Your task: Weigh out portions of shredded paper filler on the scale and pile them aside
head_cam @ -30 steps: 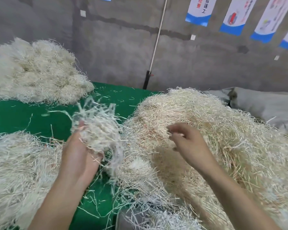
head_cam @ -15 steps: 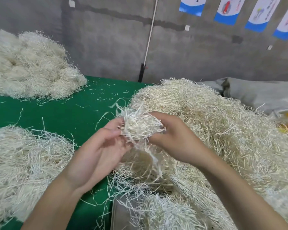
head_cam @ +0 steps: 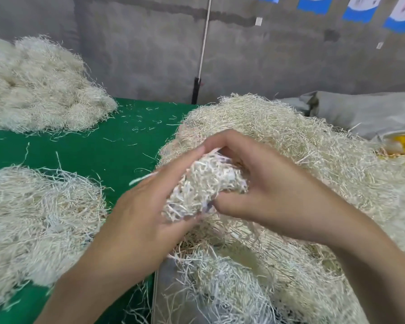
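The left hand [head_cam: 147,206] and right hand [head_cam: 267,192] meet at the middle of the view, both cupped round a wad of shredded paper [head_cam: 204,183]. The fingers of each curl over it from either side and the fingertips nearly touch above it. The wad is pale and tightly bunched, held clear of the surface below, with the left thumb under its lower edge and the right thumb pressed into its near side.

Directly beneath and behind the hands spreads the large heap of filler [head_cam: 302,148], straw-coloured, filling the right half of the green desk [head_cam: 126,155]. At the near edge, below the wrists, a flat grey surface [head_cam: 166,300] shows under loose whitish strands; what it is cannot be told.

To the left of the left forearm lies a near pile [head_cam: 38,218] of shreds, and well beyond it, at the far left of the desk, a larger far pile [head_cam: 40,90]. Stray strands dot the green between them. A grey sack [head_cam: 365,113] sits behind the heap against the concrete wall [head_cam: 267,61].
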Tool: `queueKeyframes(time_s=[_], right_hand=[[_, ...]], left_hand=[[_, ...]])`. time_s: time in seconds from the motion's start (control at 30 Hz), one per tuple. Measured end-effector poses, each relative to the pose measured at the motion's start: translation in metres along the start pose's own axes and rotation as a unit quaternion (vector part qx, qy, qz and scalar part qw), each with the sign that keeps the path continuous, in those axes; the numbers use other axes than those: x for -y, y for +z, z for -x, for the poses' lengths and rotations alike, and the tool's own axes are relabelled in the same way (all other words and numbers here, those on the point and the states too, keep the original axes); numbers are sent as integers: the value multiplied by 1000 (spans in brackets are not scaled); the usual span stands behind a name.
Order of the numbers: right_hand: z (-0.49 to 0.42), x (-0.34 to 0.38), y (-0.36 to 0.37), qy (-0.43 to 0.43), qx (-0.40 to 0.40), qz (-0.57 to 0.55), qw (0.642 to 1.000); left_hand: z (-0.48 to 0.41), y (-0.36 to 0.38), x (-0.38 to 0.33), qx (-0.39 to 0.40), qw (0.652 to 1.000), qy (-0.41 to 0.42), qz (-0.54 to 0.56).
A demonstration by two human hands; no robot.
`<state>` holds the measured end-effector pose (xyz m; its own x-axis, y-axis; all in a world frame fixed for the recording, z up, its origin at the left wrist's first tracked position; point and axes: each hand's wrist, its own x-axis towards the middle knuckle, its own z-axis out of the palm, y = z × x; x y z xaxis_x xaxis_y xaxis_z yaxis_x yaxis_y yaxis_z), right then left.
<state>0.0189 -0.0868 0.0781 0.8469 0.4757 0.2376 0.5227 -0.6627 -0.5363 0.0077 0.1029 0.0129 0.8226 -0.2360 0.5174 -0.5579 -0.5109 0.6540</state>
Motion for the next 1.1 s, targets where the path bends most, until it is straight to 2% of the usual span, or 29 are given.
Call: queueKeyframes(time_s=[0.1,0.2,0.27,0.37,0.5,0.57,0.67,0.73,0.8,0.9,0.93,1.03,1.1], right_hand=[[6,0,4,-24,-103,-55,993],[14,-1,15,-31,-123,-102,987],[20,-5,22,-24,-116,-102,988],[29,-17,31,2,-104,-101,989],[46,-36,41,36,-95,-77,992],[56,-45,45,60,-83,-60,993],[77,-55,50,88,11,-20,996],[91,-59,54,105,120,15,987],[102,-62,57,112,178,21,977],[111,-66,62,122,183,0,976],[112,-67,64,123,179,-2,976],[107,-71,74,123,135,6,983],[102,-74,79,128,80,10,988]], left_hand=[[10,-6,0,-73,995,-69,-10],[17,-16,5,-113,960,-139,-215],[27,-18,9,-45,923,-168,-342],[46,-11,18,65,884,-215,-409],[64,3,28,199,867,-250,-381],[69,6,28,276,861,-238,-356],[73,8,18,388,851,-203,-291],[76,3,15,384,856,-180,-295],[76,-9,16,335,870,-162,-325],[75,-28,25,239,891,-155,-353],[74,-29,26,237,898,-164,-332],[76,-10,29,321,903,-206,-197],[76,5,29,325,916,-221,-78]])
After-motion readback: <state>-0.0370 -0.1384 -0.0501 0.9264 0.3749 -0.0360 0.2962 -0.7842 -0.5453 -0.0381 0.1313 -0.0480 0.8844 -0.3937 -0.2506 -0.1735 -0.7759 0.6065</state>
